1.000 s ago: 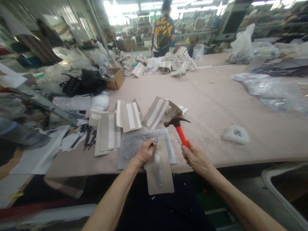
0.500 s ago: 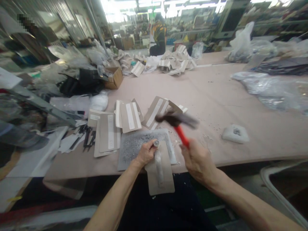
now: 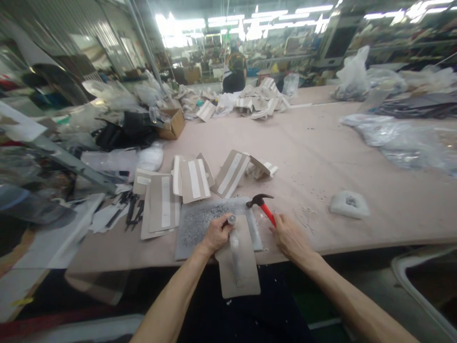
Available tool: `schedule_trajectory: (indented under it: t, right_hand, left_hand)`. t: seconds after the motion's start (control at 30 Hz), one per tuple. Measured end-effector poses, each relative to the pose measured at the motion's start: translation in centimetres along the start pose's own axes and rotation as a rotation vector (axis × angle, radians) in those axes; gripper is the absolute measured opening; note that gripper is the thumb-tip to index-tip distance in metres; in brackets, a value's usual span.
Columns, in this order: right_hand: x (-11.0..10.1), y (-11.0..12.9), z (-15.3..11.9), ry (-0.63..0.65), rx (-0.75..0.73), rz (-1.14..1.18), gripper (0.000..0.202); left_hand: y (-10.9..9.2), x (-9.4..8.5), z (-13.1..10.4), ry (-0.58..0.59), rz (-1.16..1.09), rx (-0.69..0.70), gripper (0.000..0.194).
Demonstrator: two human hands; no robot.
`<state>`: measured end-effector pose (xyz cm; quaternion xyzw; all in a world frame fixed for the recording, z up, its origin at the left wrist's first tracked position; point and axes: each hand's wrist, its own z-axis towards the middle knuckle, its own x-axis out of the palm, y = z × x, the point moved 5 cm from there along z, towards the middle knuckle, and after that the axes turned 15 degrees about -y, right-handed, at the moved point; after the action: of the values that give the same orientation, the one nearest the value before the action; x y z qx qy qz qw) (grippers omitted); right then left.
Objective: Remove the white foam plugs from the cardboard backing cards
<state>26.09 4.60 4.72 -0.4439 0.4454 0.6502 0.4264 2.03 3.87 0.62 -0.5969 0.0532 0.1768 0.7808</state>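
My left hand (image 3: 217,233) is closed around a short round metal punch (image 3: 232,219), its flat top facing up. Beneath that hand lies a beige panel (image 3: 246,267) with a pale strip, partly over the worn grey plate (image 3: 194,228) and hanging past the table's front edge. In my right hand (image 3: 291,236), the fingers wrap the red handle of a claw hammer (image 3: 262,202). The hammer's head is low, to the right of the punch and apart from it, over the plate's far right corner. The punch's lower end is hidden by my fingers.
More beige panels (image 3: 195,178) lie behind and left of the plate. To the right sits a white block (image 3: 349,204) with small bits in its hollow. Plastic bags (image 3: 392,138), a cardboard box (image 3: 172,125) and a panel heap lie farther back. A person (image 3: 235,69) is beyond the table.
The hammer has come down from a blurred, raised position to lower beside the punch, my right hand dropping slightly. My left hand keeps its hold. The whole view has shifted slightly.
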Motion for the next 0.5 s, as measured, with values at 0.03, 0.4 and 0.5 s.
schedule_trajectory:
  t: [0.03,0.4,0.5]
  right_hand:
    - [0.0,1.0,-0.2,-0.082,-0.082,0.037,0.037]
    - [0.6,12.1,-3.8,0.010,-0.658,0.101,0.022]
    - [-2.3,10.6,0.2,-0.013,-0.304,0.066,0.025]
  left_hand:
    - [0.0,0.0,0.0,-0.008,-0.006,-0.007,0.016]
    - [1.6,-2.3,0.0,-0.488,-0.251,-0.383,0.038]
    - [1.9,-5.0,-1.2,-0.613,-0.115,-0.391,0.043]
